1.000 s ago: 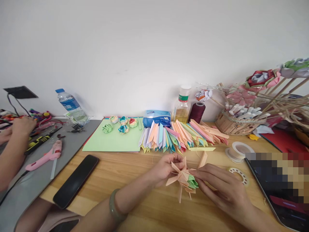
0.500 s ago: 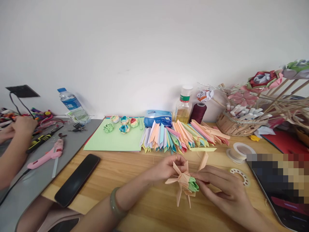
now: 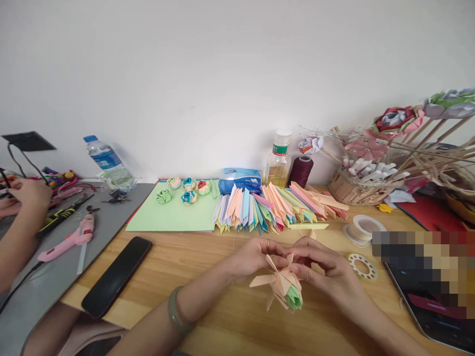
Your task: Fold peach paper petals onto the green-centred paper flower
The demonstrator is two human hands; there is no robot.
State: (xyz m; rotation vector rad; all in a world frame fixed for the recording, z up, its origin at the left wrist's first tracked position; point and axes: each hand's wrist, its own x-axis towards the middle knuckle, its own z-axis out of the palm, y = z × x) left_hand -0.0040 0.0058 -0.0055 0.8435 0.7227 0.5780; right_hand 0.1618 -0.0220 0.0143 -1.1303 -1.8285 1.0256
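Both my hands meet over the wooden table (image 3: 222, 326) around a folded paper flower (image 3: 284, 287) of peach strips with a green core. My left hand (image 3: 250, 259), ring on a finger and a green bangle on the wrist, pinches its left side. My right hand (image 3: 322, 264) curls over its top right, fingers closed on the peach strips. Loose strip ends stick out to the left and below. Just behind lies a fanned row of folded coloured paper strips (image 3: 274, 207).
A black phone (image 3: 117, 277) lies at the left, a tablet (image 3: 434, 306) at the right. Tape rolls (image 3: 361, 230), a basket of paper flowers on sticks (image 3: 365, 185), a bottle, thread spool and green sheet with small paper roses (image 3: 185, 190) stand behind. Another person's hands (image 3: 22, 198) work near a pink glue gun (image 3: 70, 237).
My right hand has moved up and over the top of the paper flower, covering the strip that stood up beside it. The flower has tilted so its green core points down and right.
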